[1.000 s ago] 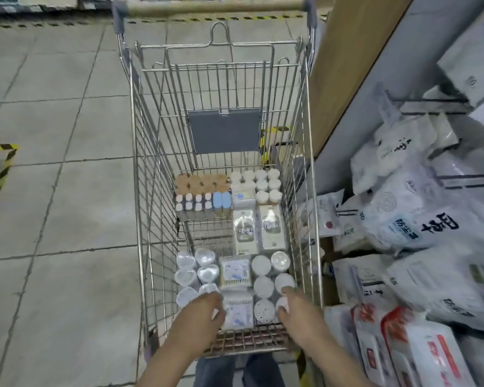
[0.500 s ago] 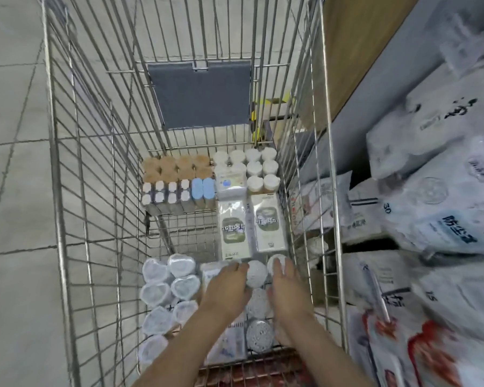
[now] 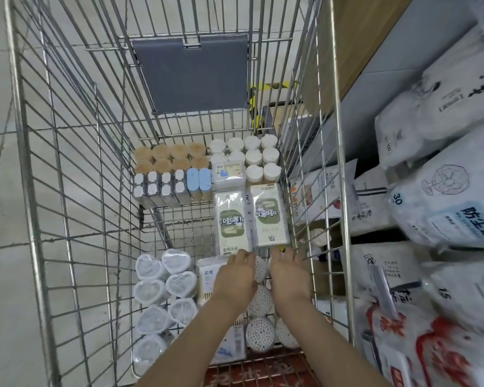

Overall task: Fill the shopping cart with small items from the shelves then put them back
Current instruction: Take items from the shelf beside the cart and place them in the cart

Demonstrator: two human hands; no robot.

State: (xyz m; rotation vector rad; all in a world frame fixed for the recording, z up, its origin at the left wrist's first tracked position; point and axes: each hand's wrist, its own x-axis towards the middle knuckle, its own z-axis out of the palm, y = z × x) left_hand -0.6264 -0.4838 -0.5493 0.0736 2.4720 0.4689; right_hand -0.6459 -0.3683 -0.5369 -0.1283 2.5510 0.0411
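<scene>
Head view | shopping cart (image 3: 34, 169) beside shelves of white bagged goods (image 3: 444, 208) | small items line the cart floor: two green-label boxes (image 3: 252, 219) far right, heart-shaped tubs (image 3: 162, 286) near left | left hand (image 3: 236, 277) and right hand (image 3: 289, 273) flank a round cotton-swab tub (image 3: 260, 268), fingers curled loosely; grip cannot be told

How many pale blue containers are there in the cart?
2. The pale blue containers stand side by side in the far row: one next to the grey-and-white boxes, the other right of it, by the flat labelled pack. None seems hidden.
</scene>
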